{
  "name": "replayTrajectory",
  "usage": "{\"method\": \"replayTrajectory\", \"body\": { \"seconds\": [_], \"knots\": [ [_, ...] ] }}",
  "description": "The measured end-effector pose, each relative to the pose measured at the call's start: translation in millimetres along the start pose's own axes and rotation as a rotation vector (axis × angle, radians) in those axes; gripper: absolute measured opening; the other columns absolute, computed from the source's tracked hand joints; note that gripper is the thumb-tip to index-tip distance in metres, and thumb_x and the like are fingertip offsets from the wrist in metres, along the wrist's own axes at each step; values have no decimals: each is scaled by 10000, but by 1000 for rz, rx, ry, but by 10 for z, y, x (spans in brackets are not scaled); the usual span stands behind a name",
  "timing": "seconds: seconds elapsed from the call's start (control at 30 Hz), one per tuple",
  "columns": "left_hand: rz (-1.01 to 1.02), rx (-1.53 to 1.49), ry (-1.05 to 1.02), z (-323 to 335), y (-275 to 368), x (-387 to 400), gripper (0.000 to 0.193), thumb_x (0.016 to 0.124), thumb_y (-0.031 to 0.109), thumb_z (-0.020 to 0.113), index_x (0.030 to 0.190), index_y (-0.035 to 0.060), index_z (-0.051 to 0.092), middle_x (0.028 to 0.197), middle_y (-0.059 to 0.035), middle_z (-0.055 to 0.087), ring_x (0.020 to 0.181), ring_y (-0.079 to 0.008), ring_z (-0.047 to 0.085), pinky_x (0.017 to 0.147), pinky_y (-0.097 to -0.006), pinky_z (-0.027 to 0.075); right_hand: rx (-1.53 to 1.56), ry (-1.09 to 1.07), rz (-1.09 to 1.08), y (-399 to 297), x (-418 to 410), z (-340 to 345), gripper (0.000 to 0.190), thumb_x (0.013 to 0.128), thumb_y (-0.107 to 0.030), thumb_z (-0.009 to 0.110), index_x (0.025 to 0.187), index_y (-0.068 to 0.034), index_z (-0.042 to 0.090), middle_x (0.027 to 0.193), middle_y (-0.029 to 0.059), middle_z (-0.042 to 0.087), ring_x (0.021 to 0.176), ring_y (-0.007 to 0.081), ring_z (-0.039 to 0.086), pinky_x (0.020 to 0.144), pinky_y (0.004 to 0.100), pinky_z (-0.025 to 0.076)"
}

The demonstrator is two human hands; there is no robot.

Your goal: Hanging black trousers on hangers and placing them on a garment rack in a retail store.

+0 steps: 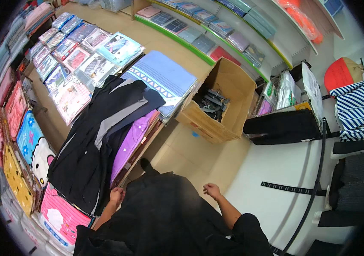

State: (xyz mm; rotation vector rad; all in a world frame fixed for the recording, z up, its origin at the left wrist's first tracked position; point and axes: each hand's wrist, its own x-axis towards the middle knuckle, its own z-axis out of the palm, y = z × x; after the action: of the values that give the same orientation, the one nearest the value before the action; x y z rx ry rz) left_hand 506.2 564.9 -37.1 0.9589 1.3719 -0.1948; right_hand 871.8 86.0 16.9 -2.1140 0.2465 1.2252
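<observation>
My left hand (118,195), its fingers curled, is at the edge of a low display table beside a pile of black garments (82,163) with grey panels. Whether it touches the cloth or the table edge I cannot tell. My right hand (212,191) hangs over the floor to the right of my body, its fingers loosely bent and nothing visible in it. Under the black garments a purple star-patterned textile (130,147) shows, with a folded blue textile (162,76) beyond. A pink striped package (63,217) lies at the near end.
Ahead stands an open cardboard box (233,128) with dark hangers (214,100) inside. Packaged textiles (95,68) cover a table at the far left. A green-edged shelf (182,43) runs along the back. Black trousers (282,126) and a striped garment (356,108) hang by a black wall rail (318,172).
</observation>
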Motion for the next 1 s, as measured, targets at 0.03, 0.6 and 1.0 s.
{"method": "replayTrajectory", "body": {
  "seconds": [0.03, 0.6, 1.0],
  "knots": [
    [-21, -2, -47, -9, 83, 79, 84, 935, 136, 594, 946, 83, 659, 749, -38, 659, 551, -134, 579, 472, -284, 442, 24, 14, -56, -168, 45, 13, 254, 995, -235, 624, 1057, -7, 715, 920, 123, 741, 764, 200, 718, 669, 314, 564],
    [-53, -201, 252, 277, 1007, 259, 82, 957, 173, 617, 914, 110, 646, 673, 11, 575, 496, -93, 494, 428, -249, 386, 91, 540, -679, -3009, 882, -1041, 248, 1019, -208, 626, 1093, 19, 692, 834, 53, 692, 646, 110, 647, 591, 277, 530],
    [164, -127, 313, 1202, 1074, -668, 88, 981, 132, 650, 965, 46, 652, 829, -1, 654, 735, -89, 583, 690, -229, 483, -515, 59, -260, -2937, 3599, -2035, 281, 836, -217, 646, 1075, -112, 751, 1007, 168, 747, 1010, 371, 701, 902, 437, 540]
  ]
}}
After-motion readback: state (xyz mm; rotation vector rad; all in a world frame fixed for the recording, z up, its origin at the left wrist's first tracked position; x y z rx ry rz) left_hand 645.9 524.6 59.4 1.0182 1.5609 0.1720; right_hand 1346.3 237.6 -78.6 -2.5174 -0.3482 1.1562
